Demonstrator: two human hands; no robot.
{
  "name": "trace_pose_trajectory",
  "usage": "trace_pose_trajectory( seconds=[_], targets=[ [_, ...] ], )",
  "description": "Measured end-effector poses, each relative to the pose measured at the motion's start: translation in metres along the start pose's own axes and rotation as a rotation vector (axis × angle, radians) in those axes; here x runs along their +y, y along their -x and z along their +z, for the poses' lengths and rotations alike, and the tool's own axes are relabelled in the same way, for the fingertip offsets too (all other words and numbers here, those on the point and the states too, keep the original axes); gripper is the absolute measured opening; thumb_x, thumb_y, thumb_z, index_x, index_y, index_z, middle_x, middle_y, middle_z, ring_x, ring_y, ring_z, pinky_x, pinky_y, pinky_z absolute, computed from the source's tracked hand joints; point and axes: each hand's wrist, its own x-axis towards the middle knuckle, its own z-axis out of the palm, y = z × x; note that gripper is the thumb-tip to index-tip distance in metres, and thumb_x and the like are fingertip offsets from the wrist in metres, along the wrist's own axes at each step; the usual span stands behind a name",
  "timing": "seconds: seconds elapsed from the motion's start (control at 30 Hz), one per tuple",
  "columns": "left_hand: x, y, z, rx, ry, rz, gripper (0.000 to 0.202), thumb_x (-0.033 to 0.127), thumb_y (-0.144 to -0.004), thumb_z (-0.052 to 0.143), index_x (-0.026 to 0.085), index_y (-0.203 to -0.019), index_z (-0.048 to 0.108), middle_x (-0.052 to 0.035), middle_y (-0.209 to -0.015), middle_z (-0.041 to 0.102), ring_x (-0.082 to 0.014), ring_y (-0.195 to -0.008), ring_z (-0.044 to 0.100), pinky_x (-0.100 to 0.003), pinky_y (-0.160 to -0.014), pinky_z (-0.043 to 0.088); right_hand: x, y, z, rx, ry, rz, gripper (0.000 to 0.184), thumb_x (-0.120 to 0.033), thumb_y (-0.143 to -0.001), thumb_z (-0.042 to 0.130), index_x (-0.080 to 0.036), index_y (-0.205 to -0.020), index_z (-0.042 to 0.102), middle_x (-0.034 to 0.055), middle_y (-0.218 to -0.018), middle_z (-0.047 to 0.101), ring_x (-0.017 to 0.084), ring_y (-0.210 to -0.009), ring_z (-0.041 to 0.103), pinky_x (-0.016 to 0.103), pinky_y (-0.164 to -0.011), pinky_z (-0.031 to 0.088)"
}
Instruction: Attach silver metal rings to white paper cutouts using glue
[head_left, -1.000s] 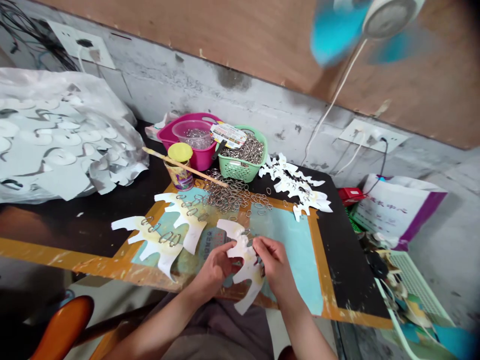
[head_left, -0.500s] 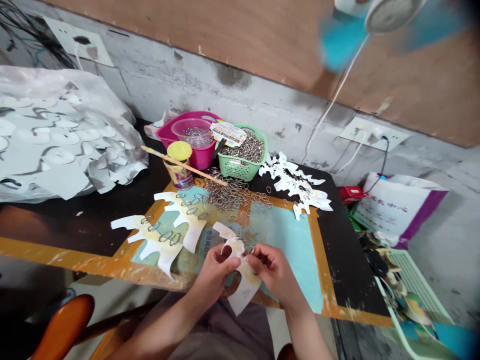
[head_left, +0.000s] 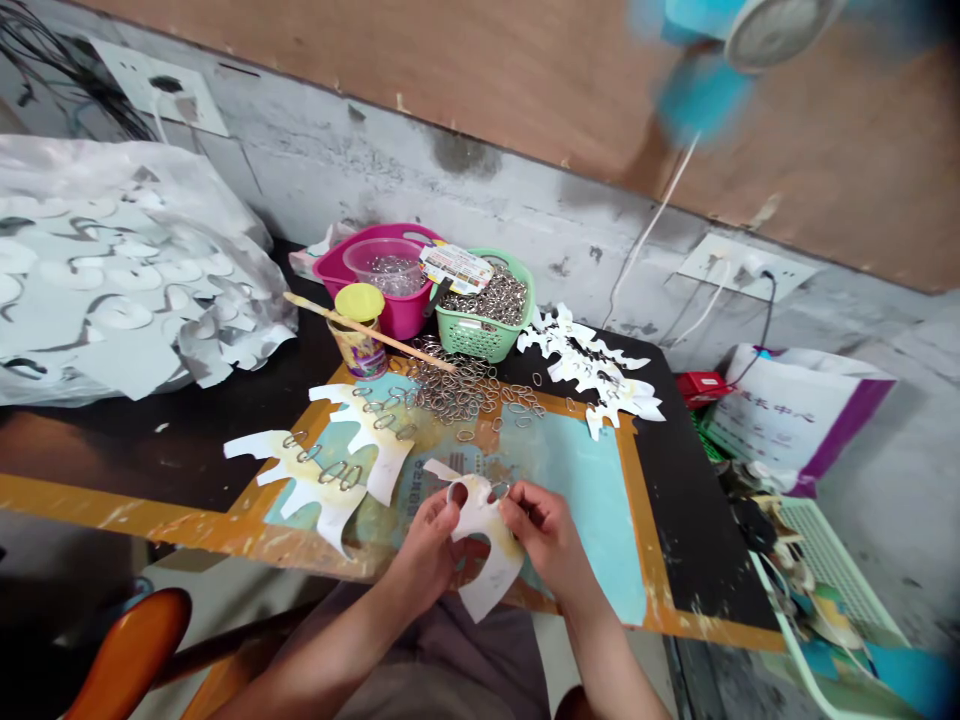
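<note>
My left hand [head_left: 431, 540] and my right hand [head_left: 546, 535] both pinch a white paper cut-out [head_left: 484, 545] stained yellow, held just above the table's front edge. A small metal ring [head_left: 499, 491] sits at the cut-out's top by my right fingertips. Two similar cut-outs with rings on them [head_left: 322, 475] lie to the left on the blue and orange mat [head_left: 585, 480]. A loose pile of metal rings [head_left: 457, 385] lies behind my hands.
A green basket [head_left: 487, 320] and a pink basket [head_left: 390, 270] hold more rings. A yellow-lidded jar [head_left: 360, 335] carries a wooden stick. More cut-outs [head_left: 592, 375] lie at the back right, a heap of paper scrap [head_left: 112, 290] at the left, a spinning fan [head_left: 750, 40] overhead.
The cut-out has been lifted off the mat and folded a little towards me. Both hands have shifted slightly and keep hold of it.
</note>
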Motion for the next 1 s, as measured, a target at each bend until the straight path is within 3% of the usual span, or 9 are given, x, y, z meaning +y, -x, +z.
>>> trace_pose_trajectory(
  seconds=[0.07,0.2,0.3,0.4,0.5,0.63,0.8,1.0],
  targets=[
    [-0.006,0.002,0.000,0.000,-0.026,-0.001,0.054,0.049,-0.053,0.094,0.014,-0.088,0.070,-0.0011,-0.069,0.069,-0.0129,-0.055,0.061,-0.021,-0.051,0.047,0.000,-0.003,0.002,0.066,0.040,-0.003,0.037,-0.046,-0.093,0.062,-0.018,-0.070,0.053,-0.0058,-0.060,0.041,0.010,-0.055,0.032,0.024,-0.050,0.025],
    [-0.011,0.005,0.004,0.046,-0.067,0.009,0.038,0.032,-0.061,0.093,0.014,-0.089,0.073,-0.0032,-0.077,0.075,-0.0139,-0.063,0.066,-0.022,-0.062,0.052,0.000,-0.006,0.006,0.127,0.073,-0.006,0.035,-0.047,-0.093,0.062,-0.017,-0.075,0.062,-0.0028,-0.063,0.051,0.012,-0.059,0.043,0.023,-0.054,0.033],
    [-0.009,0.004,0.007,0.054,-0.050,0.009,0.032,0.032,-0.063,0.092,0.014,-0.084,0.075,-0.0041,-0.074,0.076,-0.0132,-0.058,0.064,-0.022,-0.058,0.051,-0.002,-0.002,0.004,0.189,-0.071,0.030,0.032,-0.049,-0.093,0.060,-0.018,-0.098,0.066,0.0011,-0.073,0.062,0.016,-0.066,0.056,0.026,-0.061,0.042],
    [-0.010,0.002,0.006,0.084,-0.060,-0.004,0.031,0.032,-0.062,0.093,0.013,-0.080,0.076,-0.0050,-0.073,0.076,-0.0140,-0.057,0.065,-0.023,-0.056,0.050,-0.002,0.006,-0.001,0.228,-0.146,0.026,0.035,-0.045,-0.088,0.068,-0.022,-0.113,0.060,0.0029,-0.083,0.068,0.019,-0.075,0.063,0.028,-0.068,0.048],
    [-0.014,0.001,0.003,0.135,-0.058,-0.009,0.031,0.031,-0.060,0.094,0.013,-0.075,0.074,-0.0035,-0.071,0.075,-0.0137,-0.058,0.064,-0.022,-0.056,0.050,0.003,0.013,-0.003,0.237,-0.118,0.005,0.029,-0.040,-0.085,0.073,-0.023,-0.103,0.059,0.0025,-0.085,0.069,0.018,-0.075,0.063,0.027,-0.069,0.049],
    [-0.021,0.000,0.003,0.149,-0.057,0.039,0.031,0.029,-0.061,0.094,0.014,-0.073,0.071,-0.0004,-0.068,0.073,-0.0116,-0.057,0.063,-0.020,-0.056,0.049,0.015,0.019,0.000,0.342,-0.017,-0.010,0.022,-0.040,-0.087,0.071,-0.020,-0.089,0.063,0.0040,-0.082,0.070,0.016,-0.069,0.060,0.025,-0.063,0.047],
    [-0.027,0.001,0.003,0.147,-0.027,0.088,0.035,0.026,-0.065,0.092,0.015,-0.090,0.071,-0.0038,-0.086,0.078,-0.0157,-0.072,0.070,-0.025,-0.068,0.056,0.023,0.023,0.005,0.394,0.160,-0.016,0.024,-0.041,-0.090,0.067,-0.018,-0.094,0.072,0.0085,-0.089,0.074,0.021,-0.078,0.068,0.030,-0.071,0.054],
    [-0.035,0.007,0.006,0.139,-0.058,0.116,0.044,0.025,-0.067,0.090,0.017,-0.104,0.066,-0.0030,-0.087,0.077,-0.0177,-0.078,0.071,-0.025,-0.071,0.056,0.027,0.030,0.003,0.422,0.359,-0.152,0.021,-0.033,-0.095,0.061,-0.020,-0.099,0.076,0.0139,-0.114,0.071,0.025,-0.099,0.069,0.035,-0.082,0.057]
  ],
)
